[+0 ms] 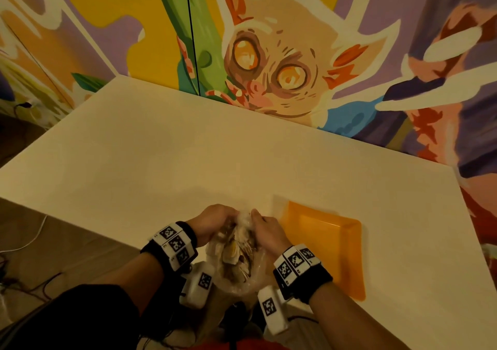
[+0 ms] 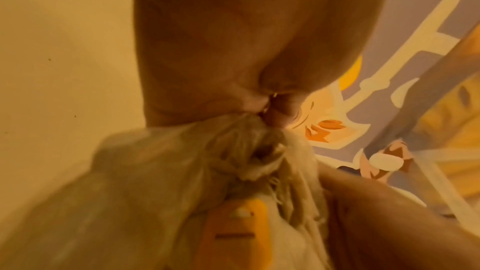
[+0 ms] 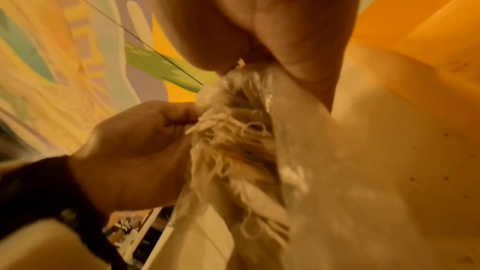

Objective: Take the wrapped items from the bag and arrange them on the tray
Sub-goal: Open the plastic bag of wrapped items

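Observation:
A clear plastic bag (image 1: 239,258) with wrapped items inside hangs over the near table edge between my hands. My left hand (image 1: 215,222) grips the gathered top of the bag (image 2: 207,151) from the left. From the right, my right hand (image 1: 265,228) pinches the same bunched top (image 3: 233,98). Through the plastic shows a wrapped item (image 2: 244,231) with orange and white print. An orange tray (image 1: 326,245) lies on the table just right of my right hand, with nothing on it.
The white table (image 1: 188,156) stretches away to a painted mural wall (image 1: 269,54). Cables (image 1: 24,245) lie on the floor at the left. The table's near edge runs under my wrists.

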Demonstrator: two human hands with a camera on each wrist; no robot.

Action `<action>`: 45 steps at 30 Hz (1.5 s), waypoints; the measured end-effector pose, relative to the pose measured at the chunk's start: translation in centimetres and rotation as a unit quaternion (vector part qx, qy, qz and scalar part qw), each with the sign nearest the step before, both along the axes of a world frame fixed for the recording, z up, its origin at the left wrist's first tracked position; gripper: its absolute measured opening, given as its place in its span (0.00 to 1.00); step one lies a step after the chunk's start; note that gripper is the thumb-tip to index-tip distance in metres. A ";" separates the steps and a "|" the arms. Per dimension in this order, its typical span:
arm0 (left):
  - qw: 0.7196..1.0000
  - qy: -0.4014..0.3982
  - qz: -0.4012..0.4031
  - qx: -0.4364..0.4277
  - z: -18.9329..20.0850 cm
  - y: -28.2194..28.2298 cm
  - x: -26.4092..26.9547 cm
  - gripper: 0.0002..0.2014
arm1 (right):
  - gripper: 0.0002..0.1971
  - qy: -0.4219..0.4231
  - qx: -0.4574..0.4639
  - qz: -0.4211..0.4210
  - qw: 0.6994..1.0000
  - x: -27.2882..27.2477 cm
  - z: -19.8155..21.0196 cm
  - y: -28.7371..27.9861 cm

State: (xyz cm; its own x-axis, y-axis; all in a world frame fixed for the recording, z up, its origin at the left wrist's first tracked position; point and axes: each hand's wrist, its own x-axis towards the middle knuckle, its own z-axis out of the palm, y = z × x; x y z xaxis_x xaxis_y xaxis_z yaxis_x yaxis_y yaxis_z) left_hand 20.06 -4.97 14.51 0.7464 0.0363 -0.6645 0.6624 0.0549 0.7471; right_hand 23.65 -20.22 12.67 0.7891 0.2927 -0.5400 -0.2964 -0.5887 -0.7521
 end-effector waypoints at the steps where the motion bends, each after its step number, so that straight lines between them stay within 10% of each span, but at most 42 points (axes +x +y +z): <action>1: 1.000 0.012 0.016 0.013 -0.2 0.0 0.2 0.12 | 0.29 -0.004 0.028 -0.004 1.000 -0.2 0.1 0.0; 8: 0.999 0.020 0.024 0.037 -1.1 0.4 0.5 0.20 | 0.12 -0.176 0.105 0.017 0.979 -0.8 -1.1 -0.2; 19: 0.983 -0.076 0.008 0.166 -1.1 0.5 0.9 0.14 | 0.17 -0.070 -0.011 -0.036 0.997 2.6 -0.4 -0.2; 24: 0.949 -0.014 -0.113 0.293 -1.5 1.3 -0.8 0.27 | 0.24 -0.070 -0.163 0.051 0.983 1.6 1.5 -0.8; 31: 0.968 0.141 -0.104 0.178 -1.7 1.7 -3.7 0.26 | 0.27 -0.009 -0.271 0.181 0.945 -2.0 4.5 -1.6; 37: 0.995 0.091 -0.009 0.049 -1.9 1.1 -4.6 0.09 | 0.16 0.181 -0.040 0.005 0.983 -3.2 1.3 -1.8; 45: 0.964 0.045 0.216 -0.149 -3.3 0.2 -4.2 0.11 | 0.19 0.278 0.218 -0.239 0.904 -3.2 0.4 -1.6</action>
